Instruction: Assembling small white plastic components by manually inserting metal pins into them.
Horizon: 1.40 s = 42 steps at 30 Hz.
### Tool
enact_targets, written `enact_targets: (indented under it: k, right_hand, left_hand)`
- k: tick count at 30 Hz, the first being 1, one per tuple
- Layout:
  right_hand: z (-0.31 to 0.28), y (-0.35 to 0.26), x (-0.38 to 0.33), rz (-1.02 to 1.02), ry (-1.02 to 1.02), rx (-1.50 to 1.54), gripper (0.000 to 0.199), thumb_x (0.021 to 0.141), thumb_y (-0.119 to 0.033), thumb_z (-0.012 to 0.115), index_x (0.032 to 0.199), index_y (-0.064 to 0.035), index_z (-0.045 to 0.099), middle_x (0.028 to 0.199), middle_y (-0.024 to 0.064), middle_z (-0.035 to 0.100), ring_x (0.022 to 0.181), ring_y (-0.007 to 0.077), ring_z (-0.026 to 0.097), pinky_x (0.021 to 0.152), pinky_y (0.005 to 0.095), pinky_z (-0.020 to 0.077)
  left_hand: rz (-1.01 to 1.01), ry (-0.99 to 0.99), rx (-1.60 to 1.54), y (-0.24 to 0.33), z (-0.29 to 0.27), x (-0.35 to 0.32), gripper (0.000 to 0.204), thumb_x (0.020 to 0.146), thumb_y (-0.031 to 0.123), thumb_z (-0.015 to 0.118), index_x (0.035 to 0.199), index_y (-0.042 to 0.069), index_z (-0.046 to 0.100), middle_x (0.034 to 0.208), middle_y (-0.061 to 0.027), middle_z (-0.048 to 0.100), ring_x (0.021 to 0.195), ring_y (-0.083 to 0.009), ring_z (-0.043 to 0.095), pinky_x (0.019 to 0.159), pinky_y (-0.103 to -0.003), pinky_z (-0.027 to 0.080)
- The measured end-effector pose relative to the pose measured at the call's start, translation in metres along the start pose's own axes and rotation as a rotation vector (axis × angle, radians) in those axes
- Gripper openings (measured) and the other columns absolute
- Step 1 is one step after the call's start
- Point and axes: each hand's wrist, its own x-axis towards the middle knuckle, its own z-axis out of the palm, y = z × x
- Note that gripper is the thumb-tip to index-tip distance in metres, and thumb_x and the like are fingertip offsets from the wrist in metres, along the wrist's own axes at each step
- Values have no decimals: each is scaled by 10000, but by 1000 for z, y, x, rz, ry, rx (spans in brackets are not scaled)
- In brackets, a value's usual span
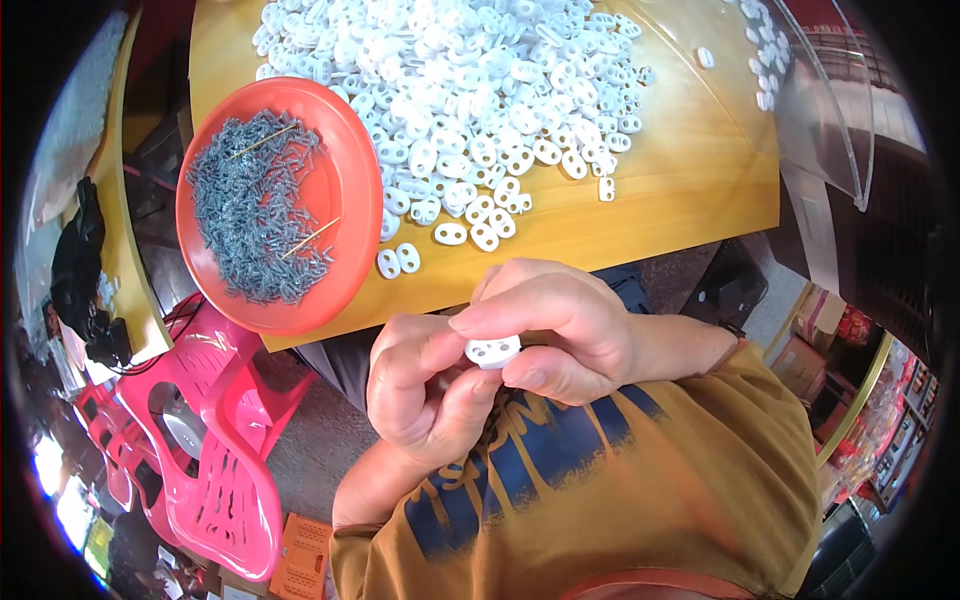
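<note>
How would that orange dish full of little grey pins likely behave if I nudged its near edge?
The orange dish hangs partly over the edge of the wooden table, so a push there could probably tip it. It looks like thin, smooth plastic, likely light and apt to slide. The grey pins lie loose in a heap, so they would probably shift and spill.

Bright, sharp centre; dark fisheye rim

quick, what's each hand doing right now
Left hand: closed, fingertips pinching the small white two-hole piece.
Right hand: closed on the same white piece, between thumb and forefinger.
</note>
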Motion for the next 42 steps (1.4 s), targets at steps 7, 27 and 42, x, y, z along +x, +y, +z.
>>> enact_targets:
  k: [7, 27, 42]
  right_hand:
    - [-2, 3, -5, 39, 10, 57, 341, 886, -134, 495, 1176, 42, 457, 837, 110, 542, 642, 206, 506, 586, 301, 416]
    - [-2, 2, 0, 46, 51, 73, 387, 875, -209, 532, 1129, 75, 466, 837, 102, 559, 681, 155, 518, 600, 263, 406]
    - [-15, -1, 0, -13, 128, -139, 339, 844, -131, 559, 1138, 24, 489, 842, 77, 592, 610, 146, 528, 552, 251, 414]
  left_hand:
    - [-68, -8, 41, 5, -1, 1, 261, 786, 88, 647, 988, 4, 505, 810, -84, 558, 630, -143, 533, 554, -252, 437]
    - [-151, 12, -182, 2, 2, -1, 302, 807, 66, 618, 1063, -9, 475, 899, -55, 496, 650, -63, 447, 557, -186, 369]
    - [-292, 133, -299, 10, 27, 16, 248, 849, 108, 569, 1046, -12, 480, 844, -52, 504, 640, -92, 502, 597, -207, 410]
